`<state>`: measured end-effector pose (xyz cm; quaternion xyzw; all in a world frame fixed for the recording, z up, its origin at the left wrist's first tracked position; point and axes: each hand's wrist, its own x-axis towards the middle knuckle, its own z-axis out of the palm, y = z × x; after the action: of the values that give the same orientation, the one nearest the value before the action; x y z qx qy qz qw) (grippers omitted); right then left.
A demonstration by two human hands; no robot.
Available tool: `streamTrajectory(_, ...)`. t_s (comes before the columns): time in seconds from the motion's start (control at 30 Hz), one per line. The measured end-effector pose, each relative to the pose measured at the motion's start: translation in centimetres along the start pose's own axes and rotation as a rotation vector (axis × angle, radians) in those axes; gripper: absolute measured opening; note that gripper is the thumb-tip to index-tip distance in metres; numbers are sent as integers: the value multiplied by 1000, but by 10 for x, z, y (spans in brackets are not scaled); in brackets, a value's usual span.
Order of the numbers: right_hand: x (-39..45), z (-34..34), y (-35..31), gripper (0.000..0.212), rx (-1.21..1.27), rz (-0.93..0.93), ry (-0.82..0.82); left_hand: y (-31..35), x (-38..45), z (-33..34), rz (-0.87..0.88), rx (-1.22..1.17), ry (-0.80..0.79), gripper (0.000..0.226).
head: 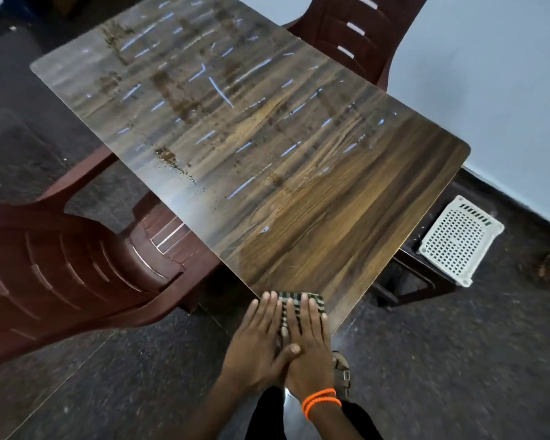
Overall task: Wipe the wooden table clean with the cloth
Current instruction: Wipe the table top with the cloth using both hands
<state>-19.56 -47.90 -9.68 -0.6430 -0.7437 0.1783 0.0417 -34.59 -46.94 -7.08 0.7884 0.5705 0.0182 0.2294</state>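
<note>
Two flat hands, left (257,336) and right (306,338), fingers straight and side by side, press the cloth (302,300) onto the table's (299,185) near corner, likely to spread wiping pressure.

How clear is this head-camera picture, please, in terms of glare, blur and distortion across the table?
Head view: pale glare washes the far left part of the wooden table, hiding the grain; white streaks on its top look like reflected light. The near end shows clear grain. Wide-angle bowing curves the chair and the table's edges. The cloth under both hands is fairly sharp; the floor near the frame edges is smeared.
</note>
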Motion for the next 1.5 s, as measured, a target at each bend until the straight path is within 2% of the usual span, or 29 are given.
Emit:
streamTrajectory(0.23,-7,-21,53,57,-44,81,66,56,29,15,12,-34,-53,86)
streamTrajectory(0.47,71,-28,58,58,-28,160,150,36,105,-11,23,31,-25,84)
streamTrajectory(0.63,141,-25,24,60,-10,88,151,-18,139,-38,-33,92,34,86)
streamTrajectory(0.8,197,-15,-37,60,-17,-5,96,-82,141,-70,-152,139,29,97)
streamTrajectory(0.93,194,3,-81,63,-41,-101,62,-118,106,-75,-214,109,76,95)
streamTrajectory(1.03,164,14,-92,61,-32,-139,52,-122,72,-63,-220,66,96,85)
streamTrajectory(1.17,121,12,-70,62,-38,-174,46,-94,44,-40,-222,18,66,84)
streamTrajectory(1.27,108,1,-41,63,-56,-143,67,-64,53,-34,-196,-18,44,87)
streamTrajectory(1.5,179,-22,3,60,-80,-55,109,-47,143,-55,-188,-8,80,90)
